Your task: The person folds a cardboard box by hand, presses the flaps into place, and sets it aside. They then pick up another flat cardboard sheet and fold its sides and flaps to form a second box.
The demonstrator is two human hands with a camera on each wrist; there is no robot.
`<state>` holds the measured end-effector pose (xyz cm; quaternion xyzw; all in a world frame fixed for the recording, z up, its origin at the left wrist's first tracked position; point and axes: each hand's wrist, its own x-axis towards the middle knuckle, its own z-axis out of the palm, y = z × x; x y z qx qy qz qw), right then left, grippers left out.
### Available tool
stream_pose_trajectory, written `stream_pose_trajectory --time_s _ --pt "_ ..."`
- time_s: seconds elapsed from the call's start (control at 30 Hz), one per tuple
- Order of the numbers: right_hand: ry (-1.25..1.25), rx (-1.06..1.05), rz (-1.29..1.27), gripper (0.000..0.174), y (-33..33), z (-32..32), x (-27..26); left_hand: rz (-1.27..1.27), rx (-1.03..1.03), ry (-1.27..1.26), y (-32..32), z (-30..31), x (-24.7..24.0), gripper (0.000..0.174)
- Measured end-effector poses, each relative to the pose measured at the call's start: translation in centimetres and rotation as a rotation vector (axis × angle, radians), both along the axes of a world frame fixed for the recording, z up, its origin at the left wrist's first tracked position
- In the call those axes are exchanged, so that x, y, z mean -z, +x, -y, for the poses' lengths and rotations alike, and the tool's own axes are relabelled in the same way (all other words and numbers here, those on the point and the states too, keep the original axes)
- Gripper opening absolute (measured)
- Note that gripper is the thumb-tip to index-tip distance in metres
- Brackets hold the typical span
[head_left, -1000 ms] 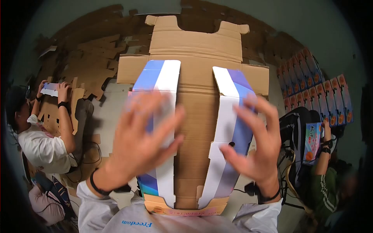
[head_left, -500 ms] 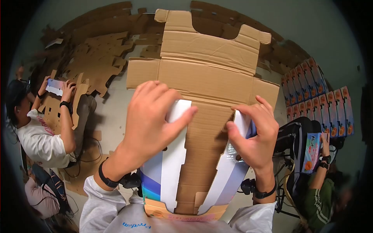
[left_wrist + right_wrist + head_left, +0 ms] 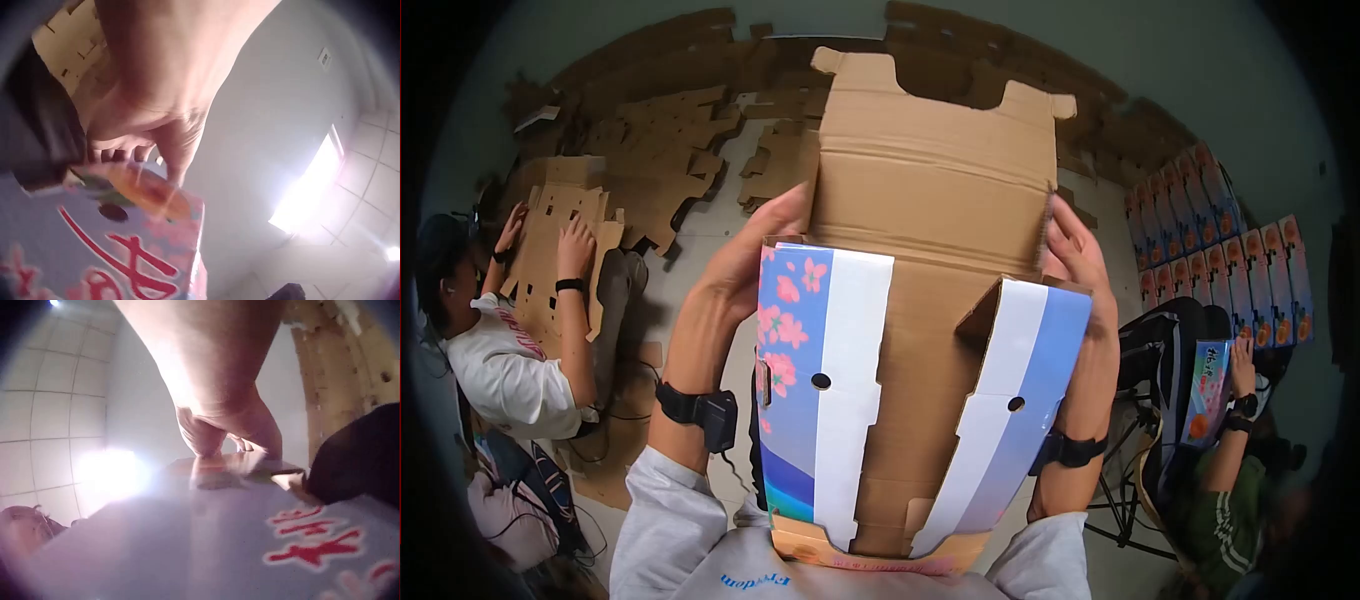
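An unfolded cardboard box (image 3: 856, 310), printed blue with pink blossoms outside and plain brown inside, lies in front of me with its near end against my shirt. Its two side walls stand raised, each with a white strip folded inward. At the far end, my left hand (image 3: 745, 240) presses the left end flap (image 3: 811, 185) from outside, fingertips hidden behind it. Opposite, my right hand (image 3: 1082, 255) presses its fingers against the outside of the right end flap. The notched brown lid panel (image 3: 940, 130) extends beyond. Both wrist views show the hands at the printed box's edge.
At left, a person (image 3: 520, 350) handles a flat cardboard blank (image 3: 565, 250). Another person's hand at right touches a printed box (image 3: 1205, 395). Rows of finished boxes (image 3: 1260, 280) stand at far right, and cardboard sheets (image 3: 640, 150) cover the floor beyond.
Both hands have moved from the tops of the side walls to the outside of the far end. The end flaps, earlier spread flat to the sides, now stand folded up.
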<state>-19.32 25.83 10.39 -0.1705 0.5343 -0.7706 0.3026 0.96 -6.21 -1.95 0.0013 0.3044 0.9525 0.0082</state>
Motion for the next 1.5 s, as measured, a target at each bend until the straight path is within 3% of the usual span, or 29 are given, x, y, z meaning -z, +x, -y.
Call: stream_pose_trajectory --time_s 0.07,0.17,0.2,0.27,0.33,0.37,0.43,0.47,0.5,0.57,0.63,0.73,0.9,1.03,1.23,1.5 --pt "0.02 -0.049 -0.107 0.063 -0.6 1.0 -0.3 0.174 -0.186 -0.352 -1.9 -3.7 -8.6 0.045" --pt "0.078 -0.033 -0.216 0.069 -0.7 0.2 -1.0 0.06 -0.264 -0.512 -1.7 -3.7 -10.1 0.048" --pt "0.073 -0.022 -0.225 0.049 0.7 -0.1 -2.0 0.057 -0.356 -0.534 -1.2 -4.2 -10.4 0.044" --pt "0.042 0.036 -0.282 0.037 2.1 -1.2 -2.3 -0.062 -0.296 -0.342 0.3 -2.9 -8.6 0.037" --pt "0.016 0.098 -0.334 0.048 3.2 -2.3 -2.6 0.036 -0.399 -0.245 1.3 -5.5 -11.4 0.038" --pt "0.132 0.083 -0.49 0.068 3.6 -2.9 -3.1 -0.057 -0.362 -0.251 1.7 -5.3 -10.7 0.048" --pt "-0.126 -0.088 -0.371 0.082 3.6 -2.5 -2.6 -0.195 -0.257 -0.239 2.1 -4.4 -10.1 0.063" --pt "-0.059 -0.105 -0.452 0.09 3.9 -2.4 -2.2 -0.207 -0.304 -0.351 2.2 -4.4 -9.5 0.065" --pt "-0.031 -0.101 -0.502 0.074 4.0 -2.4 -2.0 -0.227 -0.354 -0.47 2.3 -4.7 -9.6 0.068" --pt "0.065 -0.06 -0.252 0.05 5.1 -2.9 -2.7 -0.106 -0.376 -0.463 3.1 -5.2 -10.5 0.045" --pt "0.19 -0.007 -0.191 0.045 4.8 -3.6 -3.3 -0.085 -0.326 -0.715 4.0 -4.8 -10.8 0.043" --pt "0.218 0.129 -0.29 0.035 6.9 -2.8 -4.3 0.044 -0.393 -0.694 4.5 -7.0 -12.1 0.055" --pt "0.218 0.347 -0.485 0.029 9.4 -2.6 -3.9 0.112 -0.61 -1.011 4.3 -10.5 -13.7 0.059" --pt "0.175 0.402 -0.504 0.024 9.3 -2.5 -3.1 0.112 -0.566 -0.862 3.2 -10.4 -12.8 0.044" --pt "0.468 0.194 -0.855 0.025 8.3 -3.6 -4.4 0.028 -0.626 -1.049 2.6 -11.3 -12.2 0.03" --pt "0.415 0.317 -0.89 0.022 9.1 -3.5 -2.3 -0.005 -0.668 -1.192 2.7 -11.0 -11.1 0.026"
